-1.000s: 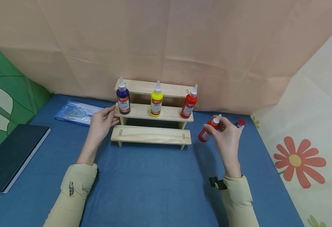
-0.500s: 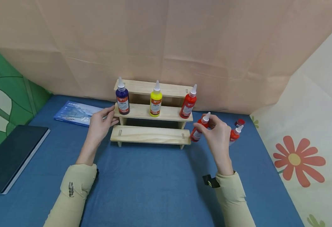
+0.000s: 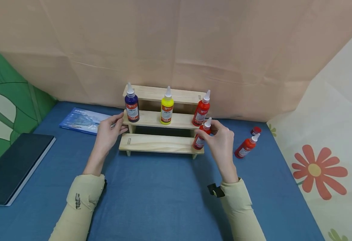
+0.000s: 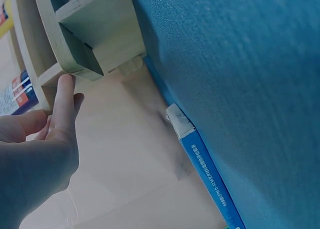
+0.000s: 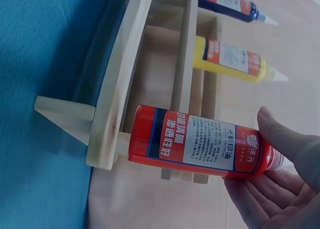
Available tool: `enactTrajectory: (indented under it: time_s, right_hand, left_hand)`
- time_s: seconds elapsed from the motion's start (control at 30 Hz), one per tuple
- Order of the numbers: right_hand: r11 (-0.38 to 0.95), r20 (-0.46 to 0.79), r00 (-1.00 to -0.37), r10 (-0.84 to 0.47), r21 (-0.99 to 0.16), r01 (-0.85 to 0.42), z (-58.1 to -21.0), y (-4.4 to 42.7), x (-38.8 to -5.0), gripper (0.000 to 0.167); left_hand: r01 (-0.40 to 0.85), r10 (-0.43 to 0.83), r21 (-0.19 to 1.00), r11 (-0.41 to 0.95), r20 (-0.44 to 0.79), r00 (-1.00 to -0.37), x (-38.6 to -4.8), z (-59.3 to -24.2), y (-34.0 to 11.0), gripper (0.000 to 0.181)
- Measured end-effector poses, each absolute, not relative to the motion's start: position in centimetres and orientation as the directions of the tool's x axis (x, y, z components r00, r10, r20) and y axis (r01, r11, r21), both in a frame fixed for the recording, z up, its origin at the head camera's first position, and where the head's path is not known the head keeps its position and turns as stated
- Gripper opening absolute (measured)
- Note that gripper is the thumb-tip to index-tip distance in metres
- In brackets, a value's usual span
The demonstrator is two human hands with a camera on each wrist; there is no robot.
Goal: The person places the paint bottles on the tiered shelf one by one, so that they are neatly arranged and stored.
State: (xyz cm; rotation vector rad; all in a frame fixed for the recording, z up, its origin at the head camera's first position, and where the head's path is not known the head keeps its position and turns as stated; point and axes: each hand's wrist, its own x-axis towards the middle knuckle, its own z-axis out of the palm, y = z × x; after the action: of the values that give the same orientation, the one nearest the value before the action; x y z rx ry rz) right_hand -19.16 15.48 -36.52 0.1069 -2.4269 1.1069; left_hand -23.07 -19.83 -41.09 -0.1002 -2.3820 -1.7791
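My right hand (image 3: pixel 221 139) grips a red stamp ink bottle (image 5: pixel 195 144) near its white nozzle cap, thumb on one side and fingers on the other. The bottle's base is at the right end of the lowest step of a wooden stepped shelf (image 3: pixel 160 143); whether it touches the board, I cannot tell. My left hand (image 3: pixel 108 132) holds the left end of the middle step between thumb and fingers. On that step stand a dark blue bottle (image 3: pixel 132 107), a yellow bottle (image 3: pixel 166 110) and another red bottle (image 3: pixel 201 113), all upright with pointed white nozzles.
Right of my right hand, one more red bottle (image 3: pixel 245 148) stands on the blue tablecloth (image 3: pixel 157 201), with a dark red cap (image 3: pixel 256 130) behind it. A blue flat box (image 3: pixel 84 120) and a black notebook (image 3: pixel 13 167) lie left. A beige cloth (image 3: pixel 176 50) hangs behind the shelf.
My right hand has carried the red ink bottle leftward, from beside the shelf to the right end of its lowest step. The red bottle behind has come into full view. My left hand stays put.
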Motion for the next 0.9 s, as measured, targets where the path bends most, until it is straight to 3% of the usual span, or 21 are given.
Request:
enactTrajectory:
  time_s: [0.9]
  right_hand:
    - [0.683, 0.450, -0.889, 0.082, -0.676, -0.279, -38.0, 14.7, -19.5, 0.049]
  left_hand:
    - [0.146, -0.049, 0.943, 0.298, 0.168, -0.984, -23.3, -41.4, -19.9, 0.045]
